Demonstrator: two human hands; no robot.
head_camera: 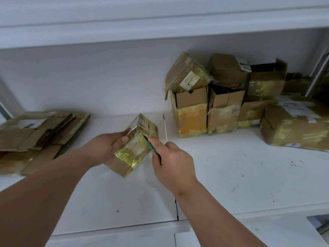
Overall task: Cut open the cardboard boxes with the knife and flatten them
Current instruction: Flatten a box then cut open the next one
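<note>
A small taped cardboard box (137, 147) sits tilted on the white shelf surface (231, 175) at the centre. My left hand (108, 145) grips its left side, thumb on the top face. My right hand (172, 161) holds a green-handled knife (151, 145), whose dark blade tip touches the box's taped top edge. To the left lies a pile of flattened cardboard (41, 132). A stack of several uncut taped boxes (222, 97) stands at the back right.
A larger taped box (295, 129) lies at the far right. A shelf board (160, 31) runs overhead. A seam (165, 127) splits the white surface in the middle. The front edge (124, 227) runs below my arms.
</note>
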